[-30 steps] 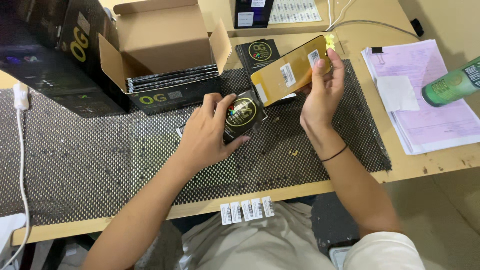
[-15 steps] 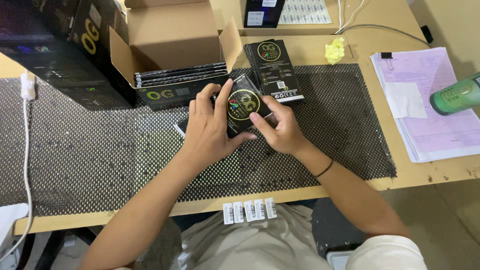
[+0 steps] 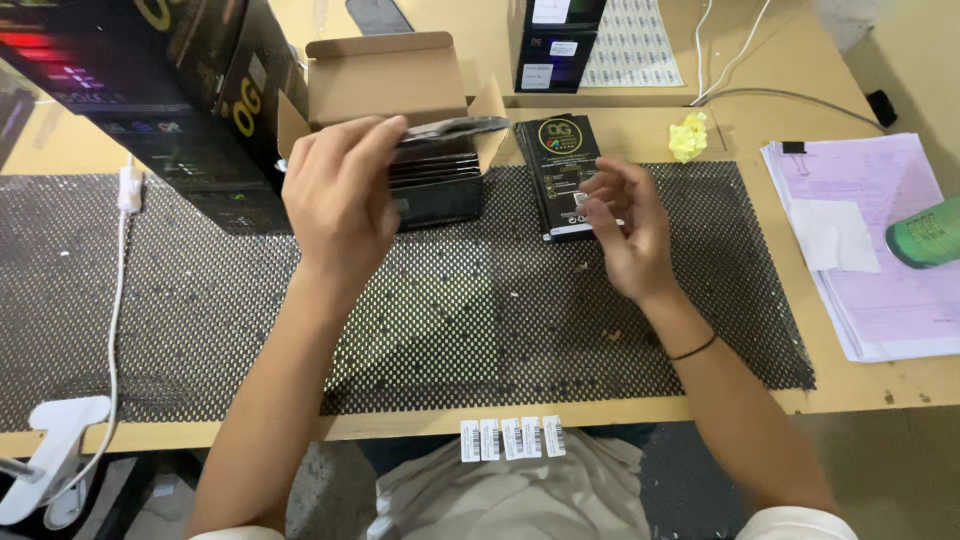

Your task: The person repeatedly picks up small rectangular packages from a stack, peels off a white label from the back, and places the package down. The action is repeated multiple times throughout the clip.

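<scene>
Slim black packet [image 3: 455, 128] flat atop packets in open carton [image 3: 400, 80].

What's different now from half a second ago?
The left hand has carried the flat black packet up to the open cardboard box. The right hand has let go and hovers empty. The black packet stack on the mesh mat hasn't moved.
</scene>
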